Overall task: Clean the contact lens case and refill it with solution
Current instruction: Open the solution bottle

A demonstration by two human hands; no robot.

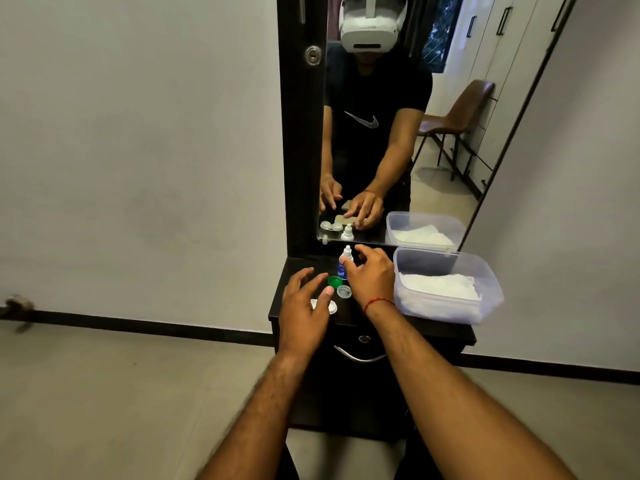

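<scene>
A small white solution bottle [345,262] with a blue label stands upright on the dark dresser top [349,315]. My right hand [371,276] is open around it, fingers spread, thumb touching its side. A green cap [335,282] and a clear cap [344,291] lie loose just in front of the bottle. The white lens case [330,305] lies nearer the front edge, mostly hidden under my left hand [304,308], which hovers over it with fingers apart.
A clear plastic tub [446,289] holding white tissue sits on the right side of the dresser. A tall mirror [398,133] rises directly behind the objects. A drawer with a metal handle [360,356] is below the top.
</scene>
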